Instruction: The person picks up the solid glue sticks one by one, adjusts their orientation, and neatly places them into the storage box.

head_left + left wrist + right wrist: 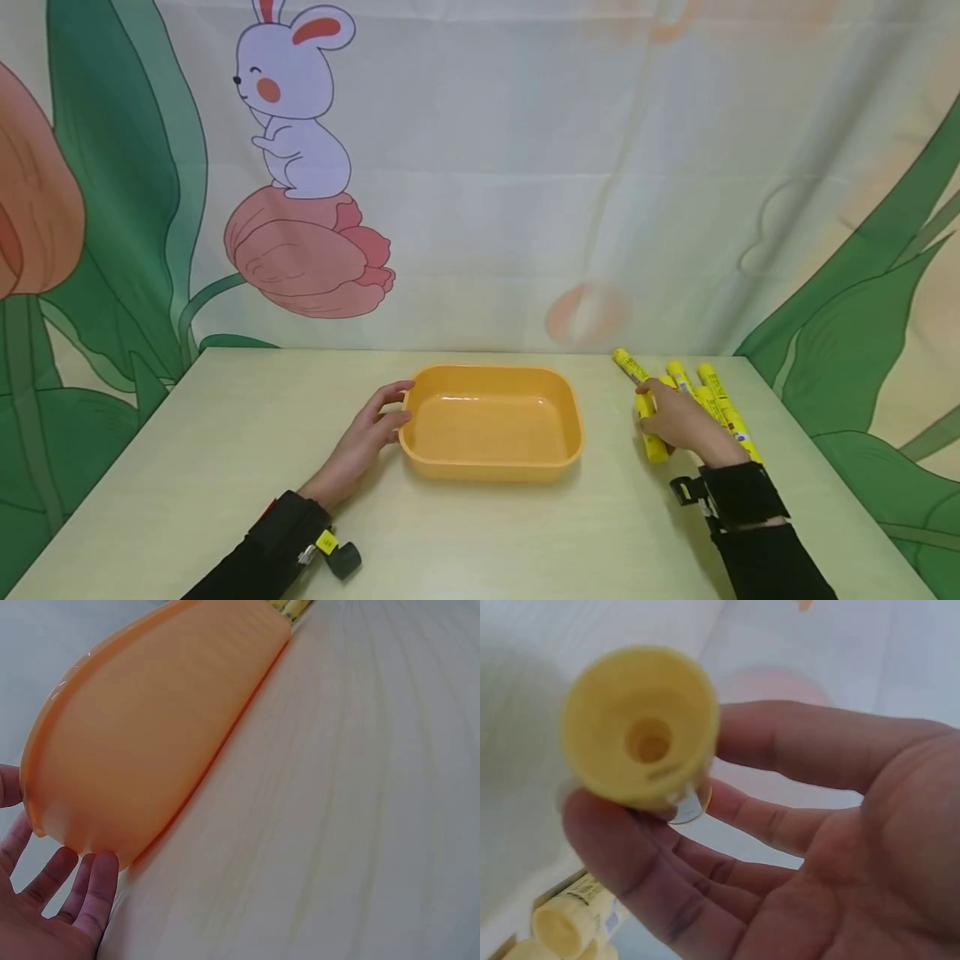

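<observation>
A shallow orange-yellow rectangular tray (491,429) stands mid-table. My left hand (367,429) is at its left end, fingertips touching the outer wall; in the left wrist view these fingers (101,889) are fairly straight against the plastic. On the right, my right hand (684,421) grips a yellow tube (654,446) between thumb and fingers. The right wrist view looks into that tube's hollow round end, which has a small hole in its middle. Another yellow tube (628,363) lies just beyond the hand, pointing toward the back edge.
Several more yellow tubes (716,387) with printed labels lie side by side, right of and partly behind the right hand. The pale tabletop (480,542) ends at a hanging cloth (480,208) printed with a rabbit and flowers.
</observation>
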Demonstrator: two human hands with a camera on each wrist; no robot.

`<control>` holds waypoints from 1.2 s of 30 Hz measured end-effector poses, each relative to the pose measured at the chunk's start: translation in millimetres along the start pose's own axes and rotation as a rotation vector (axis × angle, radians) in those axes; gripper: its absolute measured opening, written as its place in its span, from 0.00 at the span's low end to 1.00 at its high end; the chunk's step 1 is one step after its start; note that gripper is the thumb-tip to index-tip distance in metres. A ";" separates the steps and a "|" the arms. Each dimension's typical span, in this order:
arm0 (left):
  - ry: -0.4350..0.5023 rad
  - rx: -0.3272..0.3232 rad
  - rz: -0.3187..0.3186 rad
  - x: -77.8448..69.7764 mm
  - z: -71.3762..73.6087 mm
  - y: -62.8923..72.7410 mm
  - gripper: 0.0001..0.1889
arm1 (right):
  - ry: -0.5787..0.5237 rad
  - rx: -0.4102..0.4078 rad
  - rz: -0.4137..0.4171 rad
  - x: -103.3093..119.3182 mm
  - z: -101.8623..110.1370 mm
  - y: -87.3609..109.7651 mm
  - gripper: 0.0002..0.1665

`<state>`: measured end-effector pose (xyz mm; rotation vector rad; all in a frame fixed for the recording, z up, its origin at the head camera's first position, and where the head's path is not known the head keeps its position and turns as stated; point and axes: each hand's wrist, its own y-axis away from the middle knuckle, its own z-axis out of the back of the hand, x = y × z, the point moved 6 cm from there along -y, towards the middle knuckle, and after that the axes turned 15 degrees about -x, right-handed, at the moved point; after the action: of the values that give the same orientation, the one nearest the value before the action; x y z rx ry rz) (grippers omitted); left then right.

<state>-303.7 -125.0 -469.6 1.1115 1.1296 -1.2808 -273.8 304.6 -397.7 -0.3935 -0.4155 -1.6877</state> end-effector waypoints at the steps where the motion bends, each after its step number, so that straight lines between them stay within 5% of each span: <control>1: -0.002 -0.001 0.000 -0.3 0.1 0.0 0.25 | -0.003 -0.007 0.008 1.7 1.2 0.4 0.36; 9: -0.010 -0.001 0.007 -0.4 -0.4 0.6 0.26 | -0.043 -0.071 0.086 12.9 8.2 4.5 0.35; 36: -0.004 0.000 -0.008 -0.4 0.0 2.1 0.26 | -0.043 -0.148 0.151 35.8 6.9 9.7 0.38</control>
<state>-301.6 -125.0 -469.2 1.1047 1.1322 -1.2883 -269.4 275.6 -373.9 -0.5573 -0.2855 -1.5693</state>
